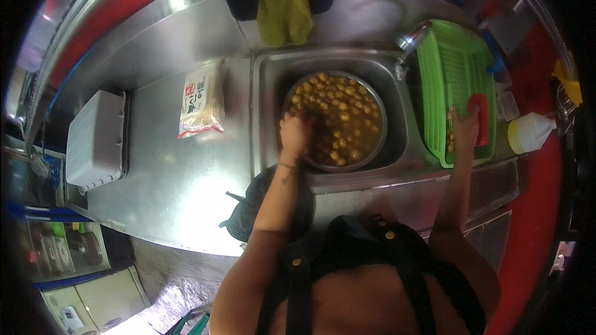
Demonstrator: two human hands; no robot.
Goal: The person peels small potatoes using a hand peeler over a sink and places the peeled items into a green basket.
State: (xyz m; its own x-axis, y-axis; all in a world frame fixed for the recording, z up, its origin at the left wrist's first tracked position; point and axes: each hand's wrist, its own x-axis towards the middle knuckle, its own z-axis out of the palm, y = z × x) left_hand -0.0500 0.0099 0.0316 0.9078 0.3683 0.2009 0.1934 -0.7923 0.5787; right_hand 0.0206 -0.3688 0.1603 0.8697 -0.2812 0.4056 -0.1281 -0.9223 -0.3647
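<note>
A round metal basin sits in the steel sink, filled with brownish water and many small round yellow-brown items, perhaps small potatoes. My left hand is at the basin's left side, its fingers dipping toward the murky water; what they hold is hidden. Over the green plastic basket on the right, my right hand reaches in beside a red object. A few of the same round items lie in the basket next to that hand. Whether its fingers grip anything is unclear.
A faucet stands between sink and basket. On the steel counter lie a plastic food package and, far left, a grey plastic container. A green cloth hangs behind the sink. A white-and-yellow bottle is at the right.
</note>
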